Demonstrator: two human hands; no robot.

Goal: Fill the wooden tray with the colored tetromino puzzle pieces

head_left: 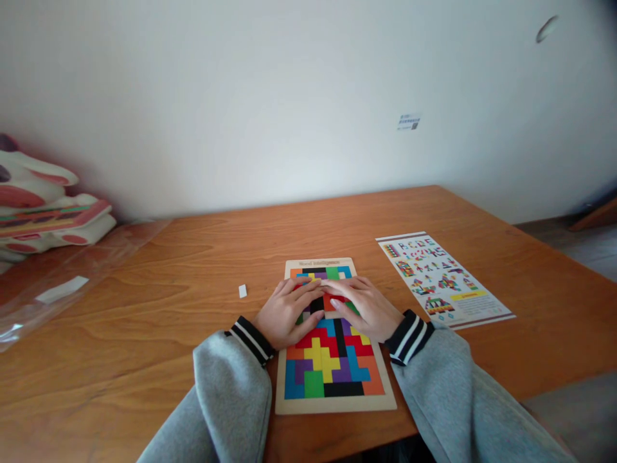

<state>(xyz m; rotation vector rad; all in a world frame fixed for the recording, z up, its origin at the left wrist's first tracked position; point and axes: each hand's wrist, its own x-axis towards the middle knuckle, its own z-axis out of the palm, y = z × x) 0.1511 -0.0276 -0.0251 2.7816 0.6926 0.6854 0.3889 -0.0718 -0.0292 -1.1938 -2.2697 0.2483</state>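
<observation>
A wooden puzzle board [336, 405] with a pale frame lies flat on the table, filled with coloured block pieces in red, yellow, blue, green, purple, orange and black. Across its upper half rests my left hand [290, 311], fingers stretched out and pointing right. My right hand [362, 307] lies over the board from the other side, its fingers extended to the left. The fingertips of both hands meet near the middle. Beneath them some pieces are hidden. A small white piece [242, 291] lies on the table left of the board.
On the wooden table [202, 257], a printed pattern sheet [441, 280] lies to the right. At the left are a clear plastic bag [103, 276] and a white and pink toy figure [53, 212]. A white wall [270, 109] with a small label [409, 122] stands behind.
</observation>
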